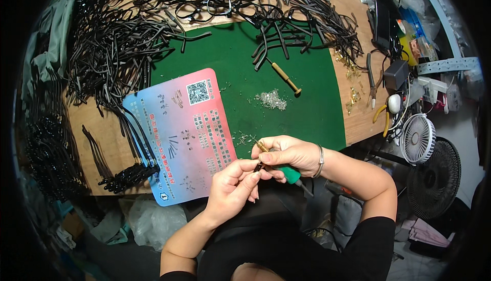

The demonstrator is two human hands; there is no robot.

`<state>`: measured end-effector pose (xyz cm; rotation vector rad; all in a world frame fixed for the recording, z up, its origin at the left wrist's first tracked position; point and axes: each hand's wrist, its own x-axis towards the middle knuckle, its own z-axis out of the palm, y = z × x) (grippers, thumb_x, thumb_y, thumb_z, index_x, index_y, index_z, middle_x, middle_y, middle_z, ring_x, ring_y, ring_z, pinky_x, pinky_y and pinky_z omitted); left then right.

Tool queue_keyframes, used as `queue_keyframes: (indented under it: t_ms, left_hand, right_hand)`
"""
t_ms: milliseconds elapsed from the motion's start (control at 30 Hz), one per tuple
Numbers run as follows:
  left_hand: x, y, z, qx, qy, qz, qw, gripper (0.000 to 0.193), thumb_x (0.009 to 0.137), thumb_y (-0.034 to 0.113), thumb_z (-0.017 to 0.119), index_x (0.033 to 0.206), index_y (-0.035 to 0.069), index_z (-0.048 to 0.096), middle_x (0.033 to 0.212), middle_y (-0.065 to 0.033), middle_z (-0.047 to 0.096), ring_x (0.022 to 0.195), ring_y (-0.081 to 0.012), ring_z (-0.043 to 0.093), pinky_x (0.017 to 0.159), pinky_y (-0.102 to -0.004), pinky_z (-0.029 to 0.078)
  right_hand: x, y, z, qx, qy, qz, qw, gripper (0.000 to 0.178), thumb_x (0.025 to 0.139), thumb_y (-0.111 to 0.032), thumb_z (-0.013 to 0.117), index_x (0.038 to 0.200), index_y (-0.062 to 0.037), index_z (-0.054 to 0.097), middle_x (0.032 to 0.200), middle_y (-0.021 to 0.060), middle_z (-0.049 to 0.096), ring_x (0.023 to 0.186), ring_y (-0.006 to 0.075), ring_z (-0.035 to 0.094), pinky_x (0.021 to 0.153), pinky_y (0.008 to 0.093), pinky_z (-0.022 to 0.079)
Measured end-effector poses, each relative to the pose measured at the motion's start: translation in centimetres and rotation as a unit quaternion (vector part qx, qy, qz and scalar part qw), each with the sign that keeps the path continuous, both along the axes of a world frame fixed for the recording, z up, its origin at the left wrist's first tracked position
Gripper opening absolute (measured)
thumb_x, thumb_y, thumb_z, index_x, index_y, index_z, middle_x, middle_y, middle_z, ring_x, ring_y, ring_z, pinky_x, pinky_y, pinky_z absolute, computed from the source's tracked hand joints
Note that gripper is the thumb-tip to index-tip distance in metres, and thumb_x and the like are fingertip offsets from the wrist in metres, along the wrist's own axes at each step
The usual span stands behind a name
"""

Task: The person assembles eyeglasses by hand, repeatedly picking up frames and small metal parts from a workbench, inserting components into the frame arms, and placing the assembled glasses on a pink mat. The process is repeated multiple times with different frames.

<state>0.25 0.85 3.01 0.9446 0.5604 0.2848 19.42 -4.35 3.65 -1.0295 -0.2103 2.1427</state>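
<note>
My left hand point(232, 186) is closed, its thumb and fingers pinching a small dark part point(259, 168), mostly hidden by the fingertips. Right beside it, my right hand point(296, 154) is closed too. A slim brass rod point(263, 147) like a screwdriver shaft sticks out between its thumb and forefinger. The same hand holds a green-handled tool point(290, 174) with a cord running down from it. Both hands meet over the near edge of the green mat point(307, 112). Farther back on the mat lie a brass screwdriver point(286, 79) and a heap of tiny clear pieces point(272, 100).
A blue-and-pink printed sheet point(179, 122) with small metal parts lies left of my hands. Black eyeglass frames point(220, 2) and dark temple arms point(123, 56) pile up behind. Pliers point(372, 79), a white fan point(418, 137) and a black fan point(434, 178) are at the right.
</note>
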Motion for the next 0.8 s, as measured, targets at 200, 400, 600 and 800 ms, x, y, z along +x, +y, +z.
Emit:
queue_keyframes:
  t_ms: [200, 400, 600, 800]
  left_hand:
    - [0.4, 0.3, 0.7, -0.01, 0.024, -0.005, 1.0, 0.023, 0.094, 0.005, 0.045, 0.115, -0.002, 0.05, 0.091, -0.0075, 0.064, 0.059, -0.0058, 0.053, 0.054, -0.0191, 0.046]
    - [-0.2, 0.6, 0.6, 0.122, 0.083, -0.074, 0.986, 0.03, 0.093, 0.001, 0.042, 0.122, -0.003, 0.045, 0.093, -0.0082, 0.063, 0.062, -0.0057, 0.054, 0.057, -0.0192, 0.047]
    - [-0.1, 0.8, -0.6, 0.143, 0.124, 0.042, 0.981, 0.029, 0.092, -0.001, 0.044, 0.121, -0.004, 0.047, 0.095, -0.0105, 0.065, 0.059, -0.0066, 0.056, 0.054, -0.0202, 0.049]
    - [0.8, 0.8, -1.5, 0.229, 0.156, 0.041, 0.96, 0.028, 0.091, -0.002, 0.044, 0.118, -0.003, 0.049, 0.092, -0.0099, 0.066, 0.053, -0.0058, 0.054, 0.049, -0.02, 0.046]
  right_hand:
    - [-0.3, 0.1, 0.1, 0.057, -0.098, -0.017, 0.993, 0.039, 0.086, -0.035, 0.063, 0.101, -0.0014, 0.049, 0.074, 0.0029, 0.055, 0.053, 0.0052, 0.049, 0.045, 0.0187, 0.042]
    - [0.0, -2.3, 0.0, 0.214, -0.418, 0.088, 0.878, 0.043, 0.089, -0.031, 0.058, 0.112, 0.0016, 0.043, 0.098, 0.0104, 0.053, 0.087, 0.016, 0.055, 0.078, 0.0297, 0.047]
    - [1.1, -3.6, 2.2, 0.259, -0.673, 0.146, 0.677, 0.038, 0.085, -0.015, 0.056, 0.119, -0.0065, 0.042, 0.094, 0.0157, 0.045, 0.076, 0.0332, 0.059, 0.065, 0.0408, 0.05]
    - [0.0, -2.9, -0.3, 0.314, -0.785, 0.113, 0.521, 0.04, 0.077, -0.012, 0.062, 0.116, -0.0087, 0.053, 0.088, 0.0104, 0.047, 0.062, 0.0216, 0.059, 0.05, 0.0315, 0.051]
